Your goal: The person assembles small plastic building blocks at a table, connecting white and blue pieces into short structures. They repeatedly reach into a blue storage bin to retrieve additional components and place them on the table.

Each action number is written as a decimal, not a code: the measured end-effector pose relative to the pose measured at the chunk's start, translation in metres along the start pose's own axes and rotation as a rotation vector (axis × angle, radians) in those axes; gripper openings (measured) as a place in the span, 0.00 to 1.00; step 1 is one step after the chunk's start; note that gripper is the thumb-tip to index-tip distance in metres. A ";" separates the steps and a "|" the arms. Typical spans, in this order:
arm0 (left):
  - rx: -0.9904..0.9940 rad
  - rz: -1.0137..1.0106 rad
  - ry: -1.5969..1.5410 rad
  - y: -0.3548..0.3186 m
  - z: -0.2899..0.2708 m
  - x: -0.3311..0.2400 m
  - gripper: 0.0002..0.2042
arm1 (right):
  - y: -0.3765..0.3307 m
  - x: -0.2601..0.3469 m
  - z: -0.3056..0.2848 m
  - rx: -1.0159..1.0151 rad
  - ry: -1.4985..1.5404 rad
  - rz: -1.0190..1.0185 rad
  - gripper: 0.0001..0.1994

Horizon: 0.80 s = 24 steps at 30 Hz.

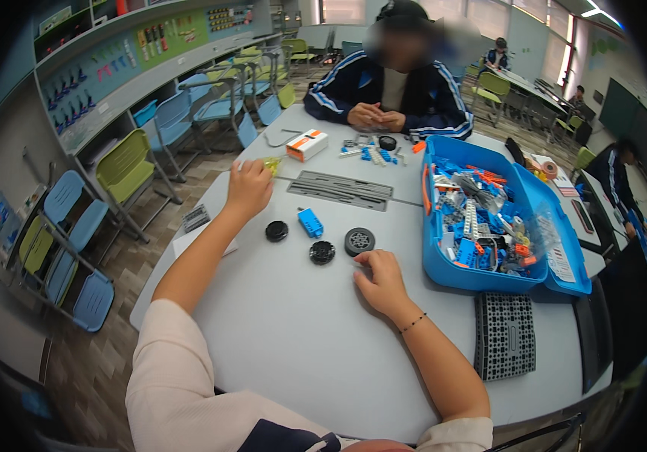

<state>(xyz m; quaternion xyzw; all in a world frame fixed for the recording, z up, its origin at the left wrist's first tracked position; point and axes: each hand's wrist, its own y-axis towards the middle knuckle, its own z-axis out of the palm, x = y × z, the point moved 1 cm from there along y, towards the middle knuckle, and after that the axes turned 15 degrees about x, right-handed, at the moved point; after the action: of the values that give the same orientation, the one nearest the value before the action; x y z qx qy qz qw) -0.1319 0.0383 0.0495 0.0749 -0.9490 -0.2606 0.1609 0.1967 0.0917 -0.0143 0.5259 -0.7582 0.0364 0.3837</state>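
Left hand (251, 185) near a yellow piece (272, 165), grip unclear; right hand (380, 279), fingers slightly parted, beside a gray wheel (359, 242) on the desk (301, 339).

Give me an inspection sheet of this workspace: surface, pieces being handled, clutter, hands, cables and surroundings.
Surface: pale grey smooth table, parts spread across it.
Pieces: grey round spoked wheel, two black round parts and blue rectangular block, grouped mid-table.
Clutter: open blue plastic bin of mixed building pieces, right; black perforated block nearer; white-and-orange box and flat grey slotted strips farther off.
Hands: left hand at a yellow translucent item, grip unclear; right hand beside the wheel, contact unclear.
Cables: nothing seen for certain.
Surroundings: person in a dark blue jacket opposite; blue and green plastic chairs left.
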 end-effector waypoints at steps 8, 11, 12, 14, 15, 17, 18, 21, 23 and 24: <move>0.190 0.197 -0.610 -0.105 -0.035 -0.094 0.24 | -0.002 0.005 -0.002 0.014 0.034 0.059 0.14; 0.289 0.210 -0.529 -0.102 -0.028 -0.101 0.36 | -0.003 0.008 -0.002 -0.019 -0.035 0.035 0.17; 0.342 0.140 -0.562 -0.098 -0.023 -0.101 0.37 | -0.004 0.008 -0.002 -0.011 -0.043 0.066 0.18; 0.414 0.005 -0.605 -0.086 -0.012 -0.100 0.39 | -0.003 0.009 -0.003 -0.040 -0.071 0.062 0.19; 0.462 -0.026 -0.575 -0.080 -0.007 -0.098 0.42 | -0.002 0.009 -0.003 -0.015 -0.045 0.108 0.21; 0.451 0.004 -0.594 -0.070 0.000 -0.096 0.43 | 0.000 0.010 -0.003 -0.073 -0.089 0.116 0.23; 0.464 -0.001 -0.590 -0.065 0.003 -0.095 0.44 | 0.001 0.010 -0.002 -0.102 -0.110 0.109 0.24; 0.486 -0.026 -0.539 -0.050 0.010 -0.093 0.48 | 0.009 0.012 0.000 -0.145 -0.227 0.092 0.32; 0.472 -0.051 -0.557 -0.043 0.013 -0.091 0.48 | 0.019 0.012 0.004 -0.135 -0.278 0.100 0.38; 0.487 -0.005 -0.579 -0.041 0.014 -0.090 0.47 | 0.024 0.012 0.006 -0.128 -0.302 0.090 0.39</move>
<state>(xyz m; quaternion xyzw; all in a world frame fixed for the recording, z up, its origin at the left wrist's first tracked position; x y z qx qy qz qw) -0.0498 0.0308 -0.0071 0.0367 -0.9891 -0.0382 -0.1372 0.1718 0.0903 -0.0027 0.4652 -0.8308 -0.0745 0.2961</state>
